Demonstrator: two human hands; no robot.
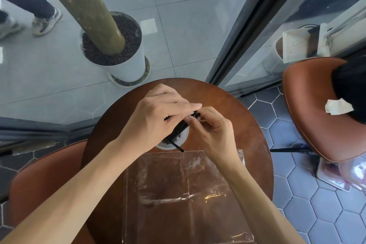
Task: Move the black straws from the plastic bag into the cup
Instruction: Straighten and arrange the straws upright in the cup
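Plastic bag [184, 194] flat; hands [156, 113] hide cup [183, 138], straws [179, 128].

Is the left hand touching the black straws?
Touching. The head view shows the left hand closed over the black straws, its fingers wrapped round the bundle above the cup.

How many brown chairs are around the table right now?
2. One brown chair stands right of the round table, with dark cloth and crumpled paper on its seat; the other sits at the table's left, partly under the left arm.
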